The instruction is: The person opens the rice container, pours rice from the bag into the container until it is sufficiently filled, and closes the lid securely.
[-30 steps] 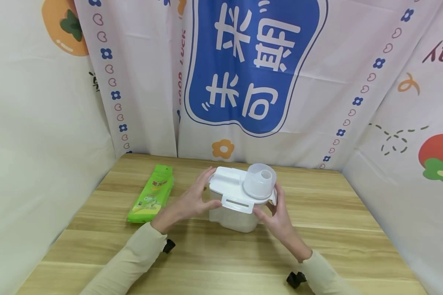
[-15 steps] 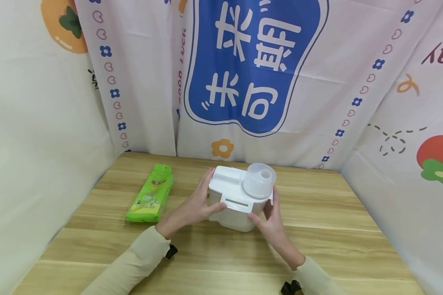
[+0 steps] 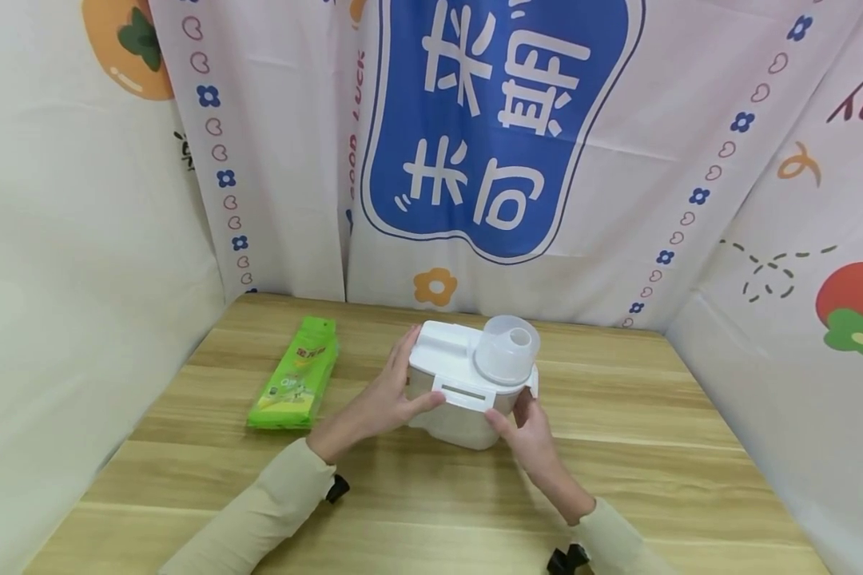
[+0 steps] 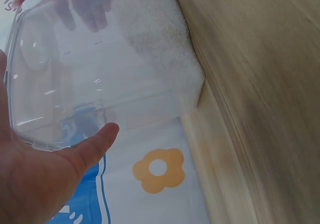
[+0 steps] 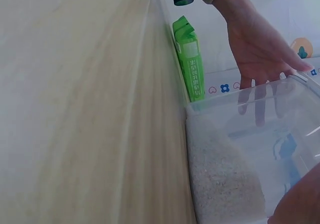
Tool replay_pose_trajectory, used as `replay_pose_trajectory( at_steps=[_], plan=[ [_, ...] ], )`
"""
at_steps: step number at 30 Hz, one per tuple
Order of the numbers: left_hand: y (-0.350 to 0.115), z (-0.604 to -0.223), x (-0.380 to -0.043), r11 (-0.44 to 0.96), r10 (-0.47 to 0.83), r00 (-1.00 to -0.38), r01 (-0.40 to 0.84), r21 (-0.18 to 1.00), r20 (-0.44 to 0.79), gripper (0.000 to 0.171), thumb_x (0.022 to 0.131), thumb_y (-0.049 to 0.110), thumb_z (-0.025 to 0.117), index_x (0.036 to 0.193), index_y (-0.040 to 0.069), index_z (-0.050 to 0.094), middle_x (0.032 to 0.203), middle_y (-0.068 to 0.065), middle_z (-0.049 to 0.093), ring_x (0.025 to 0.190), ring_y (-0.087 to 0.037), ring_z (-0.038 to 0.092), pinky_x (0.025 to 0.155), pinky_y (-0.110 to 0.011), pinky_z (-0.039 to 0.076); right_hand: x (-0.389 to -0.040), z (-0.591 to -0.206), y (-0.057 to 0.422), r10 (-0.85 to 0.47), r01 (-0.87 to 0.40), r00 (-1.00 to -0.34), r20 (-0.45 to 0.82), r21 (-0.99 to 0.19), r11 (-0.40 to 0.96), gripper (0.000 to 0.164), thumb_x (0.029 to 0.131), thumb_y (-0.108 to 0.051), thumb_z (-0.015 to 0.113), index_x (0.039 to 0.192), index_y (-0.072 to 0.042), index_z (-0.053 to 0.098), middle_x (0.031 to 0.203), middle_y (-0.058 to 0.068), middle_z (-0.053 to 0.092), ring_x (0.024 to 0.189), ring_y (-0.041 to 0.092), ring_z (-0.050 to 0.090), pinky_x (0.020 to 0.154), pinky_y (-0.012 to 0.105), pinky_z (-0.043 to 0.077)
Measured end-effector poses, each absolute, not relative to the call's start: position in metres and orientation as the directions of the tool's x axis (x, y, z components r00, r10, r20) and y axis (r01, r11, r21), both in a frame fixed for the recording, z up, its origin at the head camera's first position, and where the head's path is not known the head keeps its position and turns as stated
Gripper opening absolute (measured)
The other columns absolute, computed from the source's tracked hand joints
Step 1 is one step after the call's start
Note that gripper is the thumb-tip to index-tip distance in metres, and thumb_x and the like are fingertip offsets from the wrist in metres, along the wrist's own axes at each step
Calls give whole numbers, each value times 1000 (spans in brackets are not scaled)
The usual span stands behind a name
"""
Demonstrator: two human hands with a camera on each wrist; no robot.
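A clear plastic storage container (image 3: 449, 425) with a white lid (image 3: 442, 351) stands mid-table. On the lid's right part sits a translucent cup (image 3: 505, 351). White rice-like grains (image 5: 220, 184) lie sloped inside, seen through the wall in the right wrist view. My left hand (image 3: 377, 403) holds the left end, fingers along its side and thumb at the left edge of the front latch (image 3: 463, 394). My right hand (image 3: 535, 439) holds the right end, thumb at the latch's right edge, some fingers hidden behind. Through the clear wall (image 4: 90, 59), right-hand fingers show in the left wrist view.
A green packet (image 3: 296, 375) with printed labels lies on the wooden table (image 3: 640, 447), left of the container. Printed white cloth (image 3: 604, 208) hangs behind the table and on both sides. Black devices (image 3: 566, 559) are strapped at the wrists.
The front latch has swung inward, its slot looking narrower. My right hand has shifted slightly down and inward at the right end. The container and packet stay in place.
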State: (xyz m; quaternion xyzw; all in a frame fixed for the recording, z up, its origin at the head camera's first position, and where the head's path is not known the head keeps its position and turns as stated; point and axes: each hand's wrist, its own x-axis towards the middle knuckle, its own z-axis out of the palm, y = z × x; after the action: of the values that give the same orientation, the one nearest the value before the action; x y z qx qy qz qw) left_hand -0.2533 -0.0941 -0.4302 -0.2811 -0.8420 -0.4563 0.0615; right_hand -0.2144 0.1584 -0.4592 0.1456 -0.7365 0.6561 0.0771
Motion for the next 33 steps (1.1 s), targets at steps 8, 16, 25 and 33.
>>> replay_pose_trajectory(
  at_steps=[8, 16, 25, 33],
  plan=[
    [-93, -432, -254, 406, 408, -840, 519, 752, 359, 105, 87, 49, 71, 157, 33, -6, 164, -7, 11, 144, -31, 31, 110, -59, 38, -218, -457, 157, -116, -344, -937, 329, -928, 142, 71, 87, -3, 69, 147, -1, 32, 151, 16, 40, 146, 28, 30, 121, 47, 21],
    [-91, -433, -250, 398, 395, -848, 505, 766, 354, 104, 88, 52, 67, 155, 36, -11, 160, -12, 28, 144, -30, 34, 116, -55, 31, -220, -454, 160, -159, -355, -932, 327, -912, 205, 64, 91, -13, 69, 145, -7, 37, 148, 12, 44, 143, 29, 34, 120, 51, 25],
    [-88, -436, -247, 442, 356, -871, 476, 761, 338, 104, 88, 54, 66, 155, 35, -11, 159, -13, 30, 142, -33, 39, 117, -55, 30, -221, -452, 161, -162, -352, -934, 318, -895, 272, 61, 90, -15, 71, 142, -4, 41, 145, 16, 47, 140, 32, 40, 118, 49, 31],
    [-86, -435, -245, 444, 361, -865, 489, 751, 350, 104, 91, 49, 65, 156, 26, -13, 160, -15, 29, 140, -33, 41, 118, -52, 28, -222, -451, 160, -138, -339, -940, 312, -897, 283, 60, 88, -16, 73, 139, -5, 43, 142, 15, 48, 138, 30, 40, 117, 52, 32]
  ],
)
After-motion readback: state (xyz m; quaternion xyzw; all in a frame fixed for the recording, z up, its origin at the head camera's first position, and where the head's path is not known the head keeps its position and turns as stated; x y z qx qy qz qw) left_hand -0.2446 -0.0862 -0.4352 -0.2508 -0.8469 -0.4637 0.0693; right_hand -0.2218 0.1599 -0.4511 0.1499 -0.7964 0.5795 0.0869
